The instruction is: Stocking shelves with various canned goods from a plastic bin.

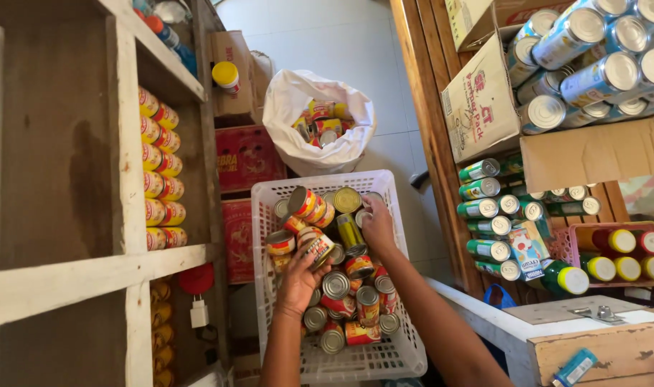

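A white plastic basket [269, 193] on the floor holds several small red-and-yellow tins with silver and gold lids. My left hand [302, 276] reaches into the basket and grips a red-and-yellow tin [317, 246] near the left side of the pile. My right hand [377, 223] is deeper in the basket, its fingers closed around tins by the far right corner; which tin it holds is hidden by the fingers. A gold-lidded tin [347, 200] lies just left of that hand.
A wooden shelf unit [90, 272] on the left carries a stack of matching yellow-and-red tins [159, 172]. A white sack [291, 136] of tins stands beyond the basket. On the right are a wooden rack with green cans [485, 208], cardboard boxes of blue cans [592, 64] and a pink crate [567, 247].
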